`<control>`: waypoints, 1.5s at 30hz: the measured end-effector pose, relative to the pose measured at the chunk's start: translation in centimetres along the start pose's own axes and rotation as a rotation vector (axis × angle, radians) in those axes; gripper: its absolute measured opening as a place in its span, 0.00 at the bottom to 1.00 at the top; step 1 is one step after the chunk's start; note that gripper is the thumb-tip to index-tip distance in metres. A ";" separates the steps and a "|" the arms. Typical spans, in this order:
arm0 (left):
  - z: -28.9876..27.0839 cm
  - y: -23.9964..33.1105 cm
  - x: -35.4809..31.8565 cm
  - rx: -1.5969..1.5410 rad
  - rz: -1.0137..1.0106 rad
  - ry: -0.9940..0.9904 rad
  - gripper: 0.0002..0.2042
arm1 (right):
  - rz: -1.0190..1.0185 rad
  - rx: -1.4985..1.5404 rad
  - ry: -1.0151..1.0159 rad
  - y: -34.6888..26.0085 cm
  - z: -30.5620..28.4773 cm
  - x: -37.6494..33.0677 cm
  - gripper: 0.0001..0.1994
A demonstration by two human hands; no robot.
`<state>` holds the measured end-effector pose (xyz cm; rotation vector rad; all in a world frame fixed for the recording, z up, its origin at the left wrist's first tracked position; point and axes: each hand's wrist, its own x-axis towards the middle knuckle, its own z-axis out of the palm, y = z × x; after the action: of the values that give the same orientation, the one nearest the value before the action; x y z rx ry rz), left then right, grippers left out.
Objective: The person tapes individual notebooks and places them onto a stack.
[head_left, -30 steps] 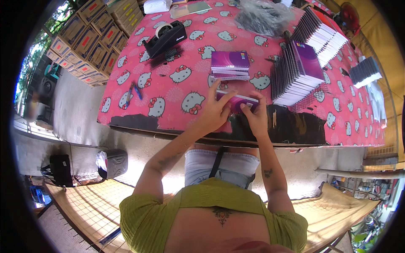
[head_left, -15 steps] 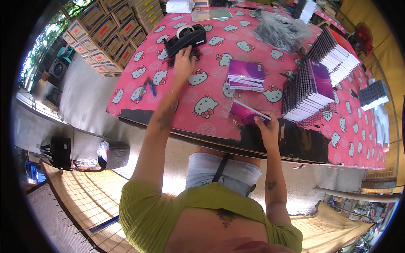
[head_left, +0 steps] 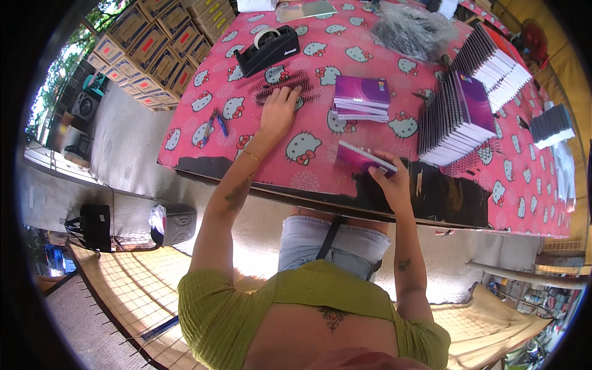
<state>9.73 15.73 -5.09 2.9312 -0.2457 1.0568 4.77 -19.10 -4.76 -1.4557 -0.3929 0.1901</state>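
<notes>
Right hand, at the near edge of the table: thumb over the cover, fingers behind, closed firmly on 1 purple notebook; notebook slants down to the right, pale long edge facing away from the person; whether it rests on the table or hangs just above is not discernible; 1.0 s ago 2 hands were on it, now 1.

Left hand, farther out: fingers partly spread and bent, tips over the black spiral coils; whether a coil is pinched is not discernible; at 0.5 s ago this hand lay closer to the tape dispenser; it has drawn back and right, and the coils now show fanned out beyond the fingers; judged meaning: notebook parked in the right hand, left hand occupied with separating coils.

Blue-handled tool left of the left hand, apart from it; short stack of purple notebooks beyond the held 1; long row of spiral-bound notebooks to its right; tape dispenser behind the coils; clear plastic bag farthest.
</notes>
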 end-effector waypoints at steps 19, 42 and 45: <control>-8.2 11.5 -3.3 -0.876 -0.206 -0.091 0.10 | -0.033 -0.061 -0.074 0.3 -0.5 -0.1 0.14; -8.7 10.5 1.1 -0.787 0.152 -0.546 0.19 | -0.004 0.019 -0.050 -0.1 -0.5 -1.9 0.14; -10.1 13.7 0.8 -0.344 0.183 -0.282 0.31 | 0.040 0.050 0.030 -1.5 0.9 -2.7 0.15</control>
<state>1.87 2.72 2.71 2.7653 -0.6408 0.5379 1.84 -19.42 -3.62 -1.4164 -0.3332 0.2086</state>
